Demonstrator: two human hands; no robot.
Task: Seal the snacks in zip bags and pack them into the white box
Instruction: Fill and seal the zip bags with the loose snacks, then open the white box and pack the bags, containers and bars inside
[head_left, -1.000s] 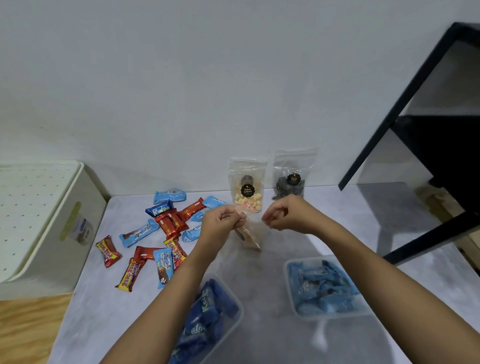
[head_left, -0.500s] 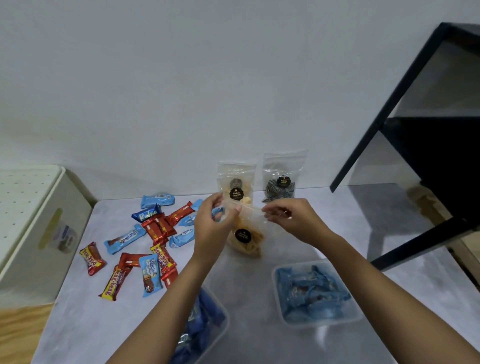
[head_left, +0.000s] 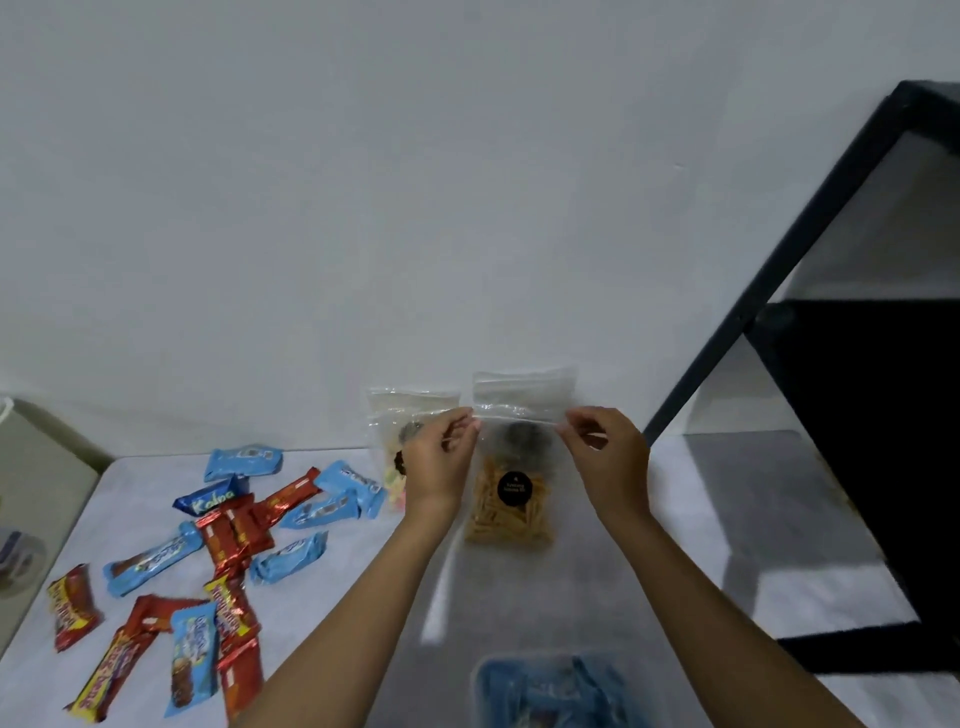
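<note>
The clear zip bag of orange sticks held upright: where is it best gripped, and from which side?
Probably by the flat zip strip at the top of the zip bag, pinched at each end from the sides, as the left hand and right hand do. The sticks fill the bottom, leaving the top thin and empty.

zip bag (head_left: 511, 499) stands at desk (head_left: 727, 519) centre | second zip bag (head_left: 410, 410) just left, nearer the wall | snack bars (head_left: 208, 545) lie scattered on desk's left | tub (head_left: 550, 691) at near edge | box (head_left: 41, 493) left of desk | shelf frame (head_left: 831, 364) right
</note>
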